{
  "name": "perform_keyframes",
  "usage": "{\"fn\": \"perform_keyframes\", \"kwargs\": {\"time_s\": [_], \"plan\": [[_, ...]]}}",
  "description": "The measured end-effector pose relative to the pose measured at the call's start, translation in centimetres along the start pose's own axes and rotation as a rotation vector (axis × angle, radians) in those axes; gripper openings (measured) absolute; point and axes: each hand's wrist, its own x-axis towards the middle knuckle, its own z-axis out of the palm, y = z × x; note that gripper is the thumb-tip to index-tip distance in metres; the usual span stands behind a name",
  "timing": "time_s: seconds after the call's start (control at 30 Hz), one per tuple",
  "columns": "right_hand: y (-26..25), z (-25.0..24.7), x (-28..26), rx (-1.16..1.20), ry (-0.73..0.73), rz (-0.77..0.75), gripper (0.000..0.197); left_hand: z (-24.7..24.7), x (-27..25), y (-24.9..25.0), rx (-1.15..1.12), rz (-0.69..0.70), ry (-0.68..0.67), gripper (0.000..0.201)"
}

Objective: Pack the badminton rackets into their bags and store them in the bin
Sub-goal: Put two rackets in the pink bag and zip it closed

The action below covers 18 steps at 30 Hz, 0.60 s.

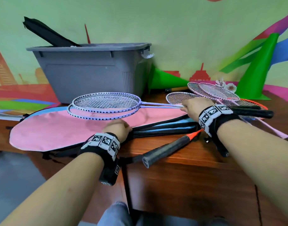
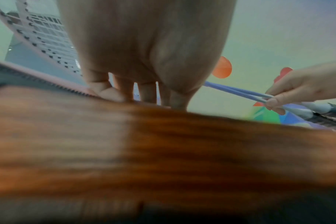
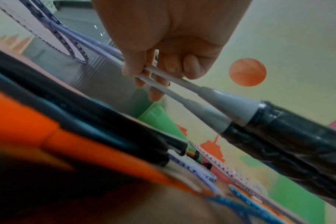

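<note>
Two purple rackets (image 1: 105,104) lie stacked, heads pointing left over the pink bag (image 1: 55,132), handles right, the right hand (image 1: 193,108) pinching both shafts. The left hand (image 1: 118,128) grips the bag's edge; no writing is readable

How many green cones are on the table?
2. One cone lies on its side, right of the grey bin. The other cone stands upright at the far right, behind the pink rackets. More may be hidden behind the bin.

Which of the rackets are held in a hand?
The two purple rackets, stacked, shafts pinched by the right hand above the pink bag. The pink and orange ones lie untouched on the table.
</note>
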Motion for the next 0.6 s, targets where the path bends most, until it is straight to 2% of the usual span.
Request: {"fn": "perform_keyframes", "kwargs": {"time_s": [0.07,0.17,0.27,0.47,0.6], "plan": [[-0.2,1.1,0.6,0.018,-0.028,0.005,0.03,0.3,-0.1,-0.3,0.035,0.04,0.029,0.034],[-1.1,2.4,1.5,0.042,-0.044,-0.006,0.03,0.1,-0.3,-0.6,0.088,0.098,-0.008,0.035],[-1.9,2.5,2.0,0.046,-0.092,-0.015,0.03,-0.4,-0.4,-1.0,0.116,0.108,-0.048,0.038],[-3.5,1.9,2.4,-0.003,-0.127,-0.007,0.027,-0.6,-0.5,-0.8,0.091,0.102,-0.054,0.032],[-4.3,1.7,2.6,0.073,-0.166,-0.031,0.033,-0.6,-0.9,-0.9,0.059,0.089,-0.062,0.032]]}}
